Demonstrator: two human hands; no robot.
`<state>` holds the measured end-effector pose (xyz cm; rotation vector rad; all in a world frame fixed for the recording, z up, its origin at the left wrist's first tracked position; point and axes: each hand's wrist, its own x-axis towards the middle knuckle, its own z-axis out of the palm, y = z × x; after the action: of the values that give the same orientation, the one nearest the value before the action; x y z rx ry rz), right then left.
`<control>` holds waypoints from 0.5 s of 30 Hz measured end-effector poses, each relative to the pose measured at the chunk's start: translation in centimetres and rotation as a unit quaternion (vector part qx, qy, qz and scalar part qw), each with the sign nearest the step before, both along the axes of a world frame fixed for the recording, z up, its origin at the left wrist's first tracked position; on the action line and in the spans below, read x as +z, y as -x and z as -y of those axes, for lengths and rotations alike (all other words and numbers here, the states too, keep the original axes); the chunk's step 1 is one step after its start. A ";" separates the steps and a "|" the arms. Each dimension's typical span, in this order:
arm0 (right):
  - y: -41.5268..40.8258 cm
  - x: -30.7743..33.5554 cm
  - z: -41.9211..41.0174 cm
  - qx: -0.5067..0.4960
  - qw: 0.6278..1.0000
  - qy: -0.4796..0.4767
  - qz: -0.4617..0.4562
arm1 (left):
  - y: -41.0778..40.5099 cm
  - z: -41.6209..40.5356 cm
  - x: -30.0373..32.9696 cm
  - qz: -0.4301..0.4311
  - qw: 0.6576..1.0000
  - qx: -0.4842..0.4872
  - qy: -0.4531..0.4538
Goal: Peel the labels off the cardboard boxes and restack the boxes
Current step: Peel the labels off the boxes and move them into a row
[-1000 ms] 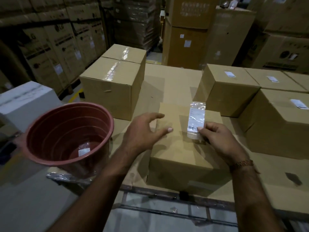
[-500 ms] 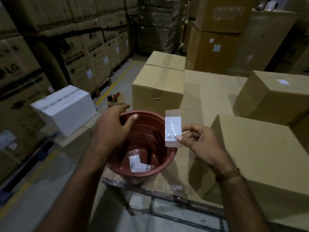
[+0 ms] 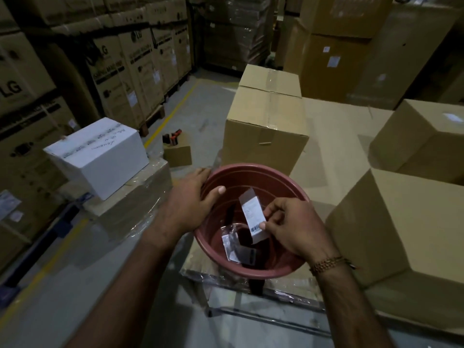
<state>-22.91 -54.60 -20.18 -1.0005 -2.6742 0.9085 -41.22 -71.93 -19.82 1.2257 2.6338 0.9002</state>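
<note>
Lowered since half a second ago: peeled label [image 3: 253, 219], then upright beside the rim, now tilted over the mouth of the red tub [image 3: 276, 271], barcode end lowest. Pinched at its 5 o'clock corner between thumb and curled fingers of the right hand [image 3: 292, 227], clamped on the strip, not released. Moved too: left hand [image 3: 193, 202], earlier hovering near the rim, now gripping the tub's rim at 10 o'clock, thumb hooked inside the wall, fingers outside. Shifted with the head: whole view swung toward the tub, which sits centred.

On the tub's floor, two discarded labels [image 3: 232, 247], lying flat under the held one and apart from it.

Outward from the tub: at 3 o'clock, just beside it, a large cardboard box [image 3: 406, 227], top bare. At 12 o'clock, a taped box [image 3: 266, 131] with a second behind it. At 2 o'clock, well apart, another box [image 3: 421, 136] bearing a pale label on top. At 10 o'clock, a white box [image 3: 98, 154] with handwriting, resting on a plastic-wrapped carton. On the right wrist, a bracelet [image 3: 326, 264].
</note>
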 end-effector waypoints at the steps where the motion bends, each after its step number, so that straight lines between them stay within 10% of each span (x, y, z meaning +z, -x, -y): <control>1: 0.2 0.0 0.1 0.000 1.000 -0.009 0.017 | 0.1 0.0 -0.2 0.001 1.000 -0.005 -0.005; 15: 2.1 0.4 0.9 -0.025 0.986 -0.136 0.091 | 0.0 0.4 -0.9 0.011 1.000 -0.009 -0.026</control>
<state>-25.01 -55.47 -19.78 -1.1245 -2.8047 0.4439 -41.25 -72.36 -20.71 1.2421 2.5930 0.9805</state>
